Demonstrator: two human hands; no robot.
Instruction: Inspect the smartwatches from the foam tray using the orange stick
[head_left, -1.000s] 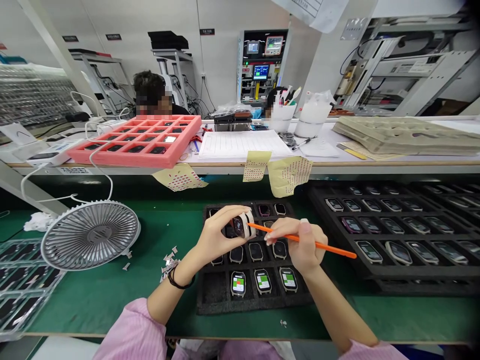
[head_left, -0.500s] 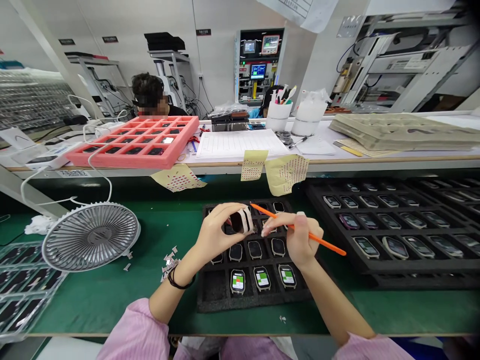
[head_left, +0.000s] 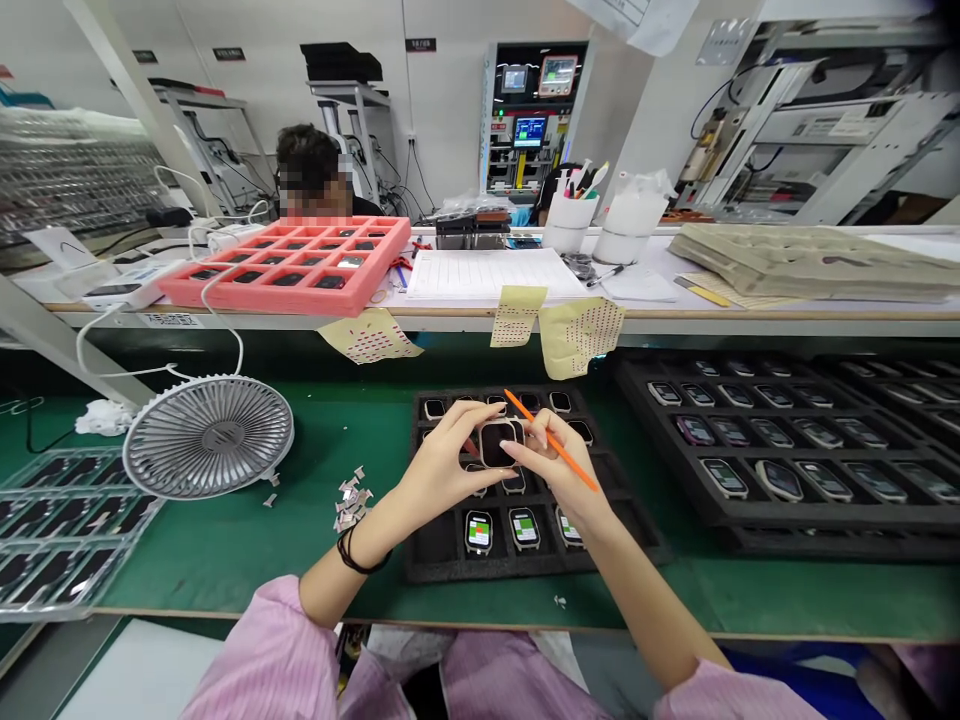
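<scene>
Above a black foam tray [head_left: 442, 560], my left hand [head_left: 442, 455] grips a watch case [head_left: 493, 440] by its edges, its dark face turned up. My right hand [head_left: 562, 470] is closed round an orange stick [head_left: 571, 462], which slants up to the left, and its thumb touches the watch face. Under both hands the tray holds several watches in its compartments. In the front row, a watch [head_left: 478, 532] and the one beside it [head_left: 524, 527] show lit green and white screens. My right forearm partly covers a third lit watch.
A round grey fan [head_left: 210, 440] stands at the left, beside small metal pieces [head_left: 351, 500]. Black trays of watches [head_left: 765, 430] lie at the right. A shelf edge [head_left: 450, 318] with a pink tray [head_left: 292, 262] crosses behind. Beyond it is a person [head_left: 311, 175].
The watch case has turned from edge-on to face-up. My right hand has moved left onto it, and the orange stick now slopes more steeply. The camera view has shifted slightly.
</scene>
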